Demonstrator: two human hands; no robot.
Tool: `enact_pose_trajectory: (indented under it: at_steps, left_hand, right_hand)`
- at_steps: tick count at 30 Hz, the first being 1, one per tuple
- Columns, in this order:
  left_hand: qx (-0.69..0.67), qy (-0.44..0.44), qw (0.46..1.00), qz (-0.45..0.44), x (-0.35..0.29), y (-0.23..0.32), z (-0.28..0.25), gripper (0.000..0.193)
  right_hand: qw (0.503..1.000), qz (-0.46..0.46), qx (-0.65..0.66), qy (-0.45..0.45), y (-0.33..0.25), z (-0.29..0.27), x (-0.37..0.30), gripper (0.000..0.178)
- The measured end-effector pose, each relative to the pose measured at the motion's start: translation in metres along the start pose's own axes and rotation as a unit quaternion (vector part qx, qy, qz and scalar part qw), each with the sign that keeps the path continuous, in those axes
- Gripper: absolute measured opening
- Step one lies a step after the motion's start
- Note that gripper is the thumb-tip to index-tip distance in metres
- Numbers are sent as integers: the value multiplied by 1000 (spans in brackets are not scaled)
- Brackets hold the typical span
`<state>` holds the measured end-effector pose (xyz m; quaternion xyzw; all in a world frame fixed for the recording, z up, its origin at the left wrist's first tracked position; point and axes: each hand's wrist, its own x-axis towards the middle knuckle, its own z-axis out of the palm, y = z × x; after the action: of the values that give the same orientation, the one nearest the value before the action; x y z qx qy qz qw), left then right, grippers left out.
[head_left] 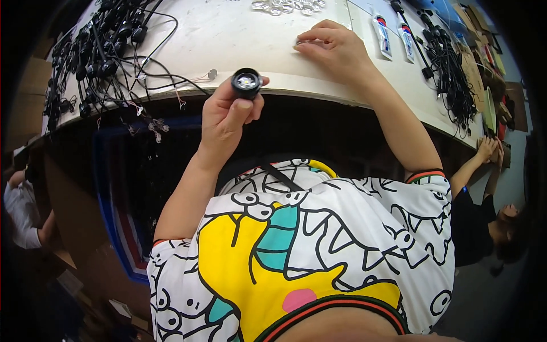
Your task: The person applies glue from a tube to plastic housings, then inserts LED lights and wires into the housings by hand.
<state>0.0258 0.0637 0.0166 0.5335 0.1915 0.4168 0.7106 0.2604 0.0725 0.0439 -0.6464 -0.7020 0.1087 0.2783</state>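
Observation:
My left hand (222, 119) is closed round a small black cylindrical lamp head (247, 82), held in front of the table's near edge. Its open round end faces up, showing a pale LED piece inside. Over the white tabletop (228, 34), the thumb and fingers of my right hand (339, 51) pinch together at a small thing, mostly hidden, that I cannot make out. Beyond that hand lies a group of clear round lenses (288, 7). Two white, blue and red tubes (382, 37) lie to its right.
Tangled black cables with lamp heads (108, 62) cover the table's left end, some wires hanging over the edge. More bundled black cables (447, 68) lie at the right. A blue-rimmed container (111, 222) stands below left. Other people sit at far right (476, 222) and far left (25, 211).

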Motion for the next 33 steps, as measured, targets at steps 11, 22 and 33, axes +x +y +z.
enact_pose_trajectory:
  at_steps: [11,22,33]
  left_hand:
    - [41,-14,999,8,4,-11,9,49]
    - [129,-15,991,-35,12,4,13,55]
    - [-12,-21,999,-40,5,14,0,38]
  right_hand:
    - [935,-135,287,-159,-65,-28,-11,23]
    - [941,-90,251,-207,-67,-47,2,39]
    - [973,79,-211,56,111,-51,134,22]
